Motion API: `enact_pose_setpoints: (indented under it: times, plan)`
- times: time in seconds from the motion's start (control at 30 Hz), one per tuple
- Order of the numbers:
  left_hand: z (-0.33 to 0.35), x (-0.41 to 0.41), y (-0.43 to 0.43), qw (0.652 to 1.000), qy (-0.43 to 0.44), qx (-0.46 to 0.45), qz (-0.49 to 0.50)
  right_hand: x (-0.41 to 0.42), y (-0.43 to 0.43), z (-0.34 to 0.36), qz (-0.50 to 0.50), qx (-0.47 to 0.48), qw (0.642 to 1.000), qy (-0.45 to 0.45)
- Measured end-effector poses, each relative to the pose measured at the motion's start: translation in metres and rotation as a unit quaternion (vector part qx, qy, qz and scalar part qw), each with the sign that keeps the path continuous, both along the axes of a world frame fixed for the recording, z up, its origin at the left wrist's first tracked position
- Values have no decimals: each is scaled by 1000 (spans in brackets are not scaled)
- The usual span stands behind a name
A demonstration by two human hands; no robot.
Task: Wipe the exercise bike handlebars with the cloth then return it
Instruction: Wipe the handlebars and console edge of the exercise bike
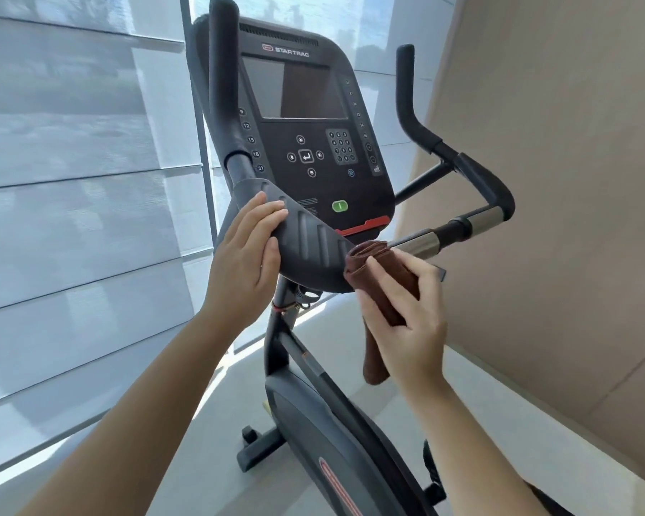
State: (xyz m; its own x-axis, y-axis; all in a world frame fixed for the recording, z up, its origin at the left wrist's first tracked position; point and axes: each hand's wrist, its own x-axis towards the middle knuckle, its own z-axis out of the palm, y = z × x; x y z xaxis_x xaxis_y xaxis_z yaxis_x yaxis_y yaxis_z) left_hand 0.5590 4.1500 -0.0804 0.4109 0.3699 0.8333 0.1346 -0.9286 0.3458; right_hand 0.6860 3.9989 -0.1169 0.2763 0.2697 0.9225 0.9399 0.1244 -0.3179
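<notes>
The black exercise bike fills the middle of the view, with its console [310, 121] facing me. My left hand [244, 255] rests flat on the ribbed black pad [310, 251] at the centre of the handlebars, holding nothing. My right hand [406, 322] grips a folded brown cloth [365, 258] and presses it against the right end of that pad, where the chrome section of the right handlebar [477, 221] begins. One end of the cloth hangs down below my hand. The left upright grip [222, 80] rises beside the console.
Pale window blinds [71, 180] cover the left side. A beige panelled wall [555, 180] stands close on the right. The bike's frame [313, 404] runs down between my arms to a light grey floor [209, 422].
</notes>
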Motion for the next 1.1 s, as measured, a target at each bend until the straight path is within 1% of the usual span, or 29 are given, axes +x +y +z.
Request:
enact_pose_setpoints:
  times: [0.07, 0.13, 0.23, 0.33, 0.37, 0.4, 0.47, 0.53, 0.73, 0.9, 1.03, 1.1]
  plan:
    - [0, 1, 0, 1000, -2, -7, 1, -12, 14, -9, -26, 22, 999, -5]
    - [0, 1, 0, 1000, -4, -14, 3, -17, 21, -14, -27, 44, 999, 10]
    - [-2, 1, 0, 1000, -4, -11, 6, -16, 20, -16, -29, 62, 997, 19]
    - [-3, 1, 2, 1000, -10, -4, 6, -18, 15, -19, -52, 108, 992, 46]
    - [-3, 1, 2, 1000, -13, -4, 5, -21, 15, -22, -57, 117, 991, 38]
    - [-3, 1, 3, 1000, -15, -3, 4, -27, 17, -27, -55, 113, 992, 19]
    - [-3, 1, 4, 1000, -15, 3, 0, -38, 23, -39, -52, 71, 996, -14]
    - [-3, 0, 5, 1000, -9, 8, -5, -41, 27, -47, -66, 39, 997, -22]
    - [-2, -4, 6, 1000, -1, 7, -19, -18, 21, -50, -84, 21, 992, -95]
    - [0, -6, 4, 1000, 5, 8, -20, -10, 9, -48, -85, 7, 995, -60]
    - [1, -6, 4, 1000, -1, 8, -25, -15, 0, -39, -72, -1, 996, -57]
    - [0, -6, 4, 1000, 3, 12, -29, -19, -2, -37, -64, -2, 995, -70]
